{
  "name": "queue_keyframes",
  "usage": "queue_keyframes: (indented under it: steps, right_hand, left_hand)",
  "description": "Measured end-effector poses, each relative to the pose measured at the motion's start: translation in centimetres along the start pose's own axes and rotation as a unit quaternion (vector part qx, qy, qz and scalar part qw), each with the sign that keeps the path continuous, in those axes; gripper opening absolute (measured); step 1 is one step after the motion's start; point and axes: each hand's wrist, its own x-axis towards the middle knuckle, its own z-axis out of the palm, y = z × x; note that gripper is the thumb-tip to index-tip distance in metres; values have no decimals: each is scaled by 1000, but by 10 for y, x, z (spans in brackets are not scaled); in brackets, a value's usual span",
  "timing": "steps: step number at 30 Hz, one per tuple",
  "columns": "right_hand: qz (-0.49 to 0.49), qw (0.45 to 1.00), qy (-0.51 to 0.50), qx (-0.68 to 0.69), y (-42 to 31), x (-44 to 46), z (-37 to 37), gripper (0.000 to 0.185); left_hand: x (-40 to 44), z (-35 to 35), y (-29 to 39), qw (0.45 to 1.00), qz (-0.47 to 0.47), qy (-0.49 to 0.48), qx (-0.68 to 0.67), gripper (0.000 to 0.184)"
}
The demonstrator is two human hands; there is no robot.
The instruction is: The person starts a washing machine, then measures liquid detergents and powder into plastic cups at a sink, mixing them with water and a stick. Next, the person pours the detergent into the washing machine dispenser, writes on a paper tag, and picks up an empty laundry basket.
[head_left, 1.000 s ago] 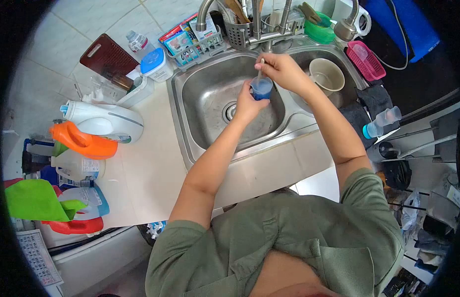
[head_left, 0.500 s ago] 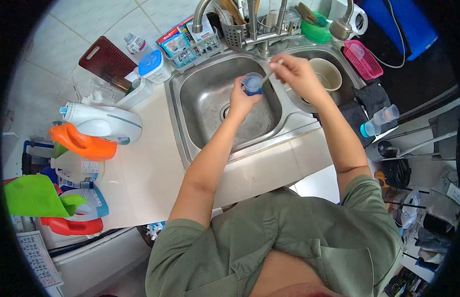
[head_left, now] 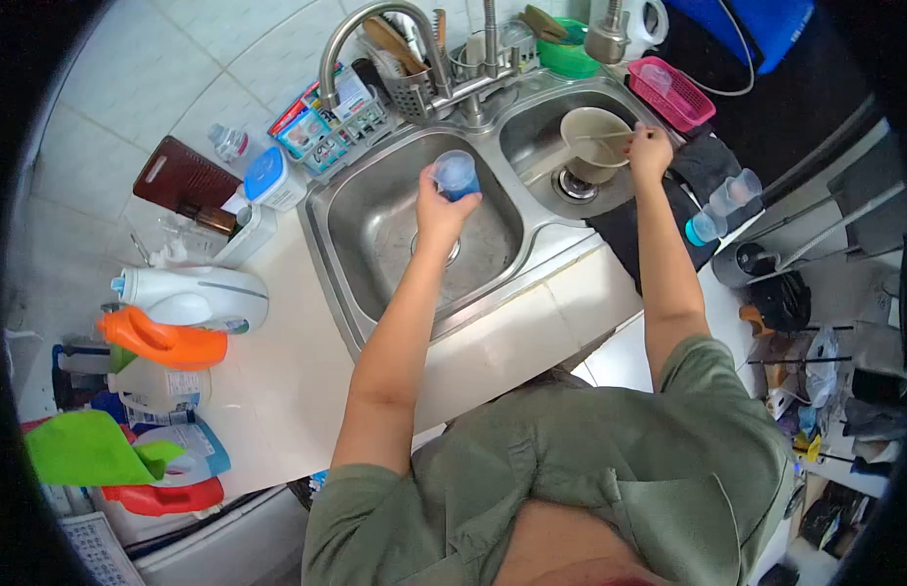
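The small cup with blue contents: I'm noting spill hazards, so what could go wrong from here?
The left hand alone holds the cup over the larger basin, so a slip could spill it there. The right hand holds a thin stirrer at the bowl; a knock might shift the bowl.
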Motion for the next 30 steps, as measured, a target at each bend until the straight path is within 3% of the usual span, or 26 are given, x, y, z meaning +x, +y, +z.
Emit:
queue_keyframes:
  steps: [1,2,3,5,7,8,12,17,23,25,27,28,30]
  right_hand:
    - [-39,994,17,-105,28,12,13,28]
    - [3,992,-22,-124,47,20,23,28]
    - [101,983,-129,-82,45,20,22,28]
    - [27,966,-110,-234,37,13,12,37]
    - [-110,957,-32,-265,-21,-17,-29,47]
    - [-176,956,1,-236,-34,-32,-49,40]
    - [-142,980,-128,49,-64,-124,-144,33]
    - [95,929,-259,247,-42,-199,-246,60]
    - [131,909,-197,344,9,-189,-384,69]
    - [142,920,-157,329,30,-174,-440,69]
    - [152,948,-118,255,64,-164,-487,68]
    - [81,974,-69,202,87,-159,-508,64]
    - [92,982,9,165,107,-153,-556,60]
  left_hand:
    - [-5,-2,1,1000,-2,8,1,74]
    - [-12,-2,8,999,-8,-3,-31,72]
    - [-18,-2,16,999,-7,-9,-30,72]
    - [-32,-2,34,998,-29,-26,-52,69]
    - [-47,2,55,998,-37,-43,-20,67]
    - [-52,7,63,998,-40,-57,5,65]
    - [-79,39,74,980,-66,-189,-15,65]
    - [-143,138,95,951,-48,-302,-39,71]
    - [-239,306,104,887,-77,-447,-86,79]
    - [-275,366,88,859,-97,-488,-122,81]
    - [-309,423,73,857,-19,-513,-56,82]
    - [-326,452,73,841,18,-538,-55,83]
    - [-358,509,67,798,-3,-597,-85,84]
